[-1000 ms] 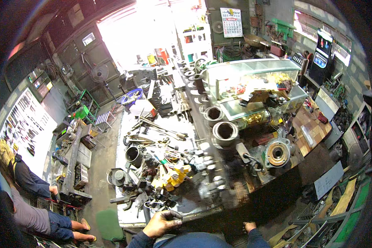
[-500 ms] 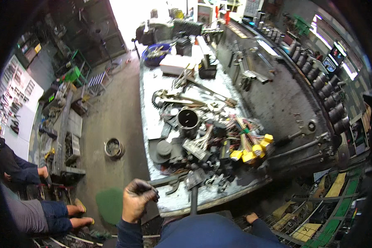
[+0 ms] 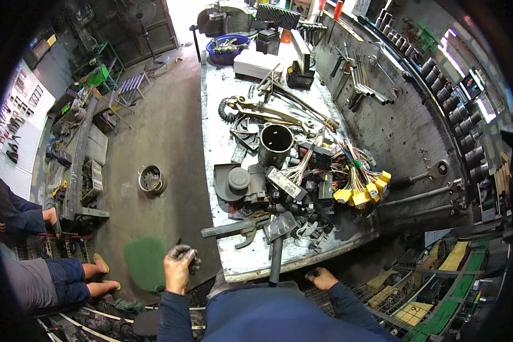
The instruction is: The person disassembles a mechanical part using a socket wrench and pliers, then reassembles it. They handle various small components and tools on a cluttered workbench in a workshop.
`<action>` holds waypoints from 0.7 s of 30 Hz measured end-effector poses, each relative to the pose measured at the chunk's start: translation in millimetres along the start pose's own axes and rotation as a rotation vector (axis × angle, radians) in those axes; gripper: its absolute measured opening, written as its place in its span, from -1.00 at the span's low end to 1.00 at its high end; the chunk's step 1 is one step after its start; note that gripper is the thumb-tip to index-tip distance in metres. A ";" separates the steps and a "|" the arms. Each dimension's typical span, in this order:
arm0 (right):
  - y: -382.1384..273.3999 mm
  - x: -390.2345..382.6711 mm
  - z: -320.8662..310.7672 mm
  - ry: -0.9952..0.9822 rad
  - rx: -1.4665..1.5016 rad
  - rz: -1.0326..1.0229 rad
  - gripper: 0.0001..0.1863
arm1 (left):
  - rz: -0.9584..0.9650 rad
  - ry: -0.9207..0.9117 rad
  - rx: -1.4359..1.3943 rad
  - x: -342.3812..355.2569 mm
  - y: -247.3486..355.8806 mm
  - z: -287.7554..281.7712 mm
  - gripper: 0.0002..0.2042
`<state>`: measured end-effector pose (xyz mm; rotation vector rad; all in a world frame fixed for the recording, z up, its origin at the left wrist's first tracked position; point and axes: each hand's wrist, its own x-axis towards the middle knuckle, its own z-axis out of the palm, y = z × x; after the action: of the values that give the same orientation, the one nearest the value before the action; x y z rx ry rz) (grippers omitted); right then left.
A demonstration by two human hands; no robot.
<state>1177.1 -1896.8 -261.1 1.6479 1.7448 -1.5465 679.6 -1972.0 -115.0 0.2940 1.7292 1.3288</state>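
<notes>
Since neither hand clearly carries anything, both read as free: bare left hand (image 3: 179, 267) is up beside the near left corner of the white-topped workbench (image 3: 242, 263), thumb and fingertips curled in close together; can't tell if something small is pinched there. Bare right hand (image 3: 323, 278) hangs just past the near edge, fingers loosely bent, grip hidden, can't tell if it's empty

Nearest to the left: long flat dark-grey metal bar (image 3: 228, 229), lying at that corner with one end overhanging the side, probably just short of room. Beside it, square grey metal block (image 3: 279, 227) with dark round tube (image 3: 276, 261) running out over the near edge; look joined, not certain. Tube end sits between the hands, touched by neither as far as I can see

Behind: dark hollow metal cylinder (image 3: 276, 151) upright, open end up, presumably the stable way to stand it. Multicoloured wire bundle with yellow connectors (image 3: 360, 196) to its right, likely kept bunched against tangling. Blue round plastic basin (image 3: 228, 56) at the far end, corralling loose metal parts
</notes>
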 end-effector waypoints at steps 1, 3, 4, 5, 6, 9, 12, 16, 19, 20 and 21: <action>0.3 5.2 1.8 -0.012 0.010 0.006 -0.38 | 0.013 -0.016 -0.017 -5.4 -2.3 0.3 -0.89; 4.5 14.1 5.0 0.091 -0.124 0.164 -0.34 | -0.057 -0.037 -0.008 -12.2 -4.2 4.6 -0.87; 8.1 17.1 5.1 0.106 -0.203 0.285 -0.31 | -0.048 -0.058 -0.026 -12.9 -3.6 6.8 -0.88; 11.4 19.4 6.2 0.133 -0.160 0.306 -0.25 | -0.084 -0.041 -0.032 -12.3 -2.5 8.9 -0.88; 14.6 20.5 6.5 0.107 -0.129 0.350 -0.19 | -0.066 -0.077 -0.055 -8.4 0.4 10.4 -0.89; 24.5 21.8 10.5 0.210 0.057 0.417 -0.11 | -0.072 -0.126 -0.075 14.2 15.3 8.7 -0.93; 40.5 22.7 33.9 0.312 0.070 0.426 -0.18 | -0.122 -0.201 -0.047 57.7 34.5 -3.5 -0.91; 66.3 24.8 103.2 0.183 -0.473 0.372 -0.52 | -0.140 -0.331 -0.088 136.8 46.9 -30.8 -0.94; 56.5 18.3 179.4 0.379 -0.084 0.564 -0.60 | -0.197 -0.314 -0.123 202.6 55.5 -62.2 -0.93; 46.9 11.6 205.4 0.189 -0.178 0.754 -0.62 | -0.216 -0.315 -0.130 218.0 58.9 -79.0 -0.93; 27.5 2.6 240.7 0.418 0.124 0.680 -0.65 | -0.259 -0.285 -0.137 236.6 68.3 -94.3 -0.93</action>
<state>1093.7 -2097.0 -369.1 2.4207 1.0449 -1.0505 453.1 -1851.2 -175.1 0.1653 1.3802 1.1482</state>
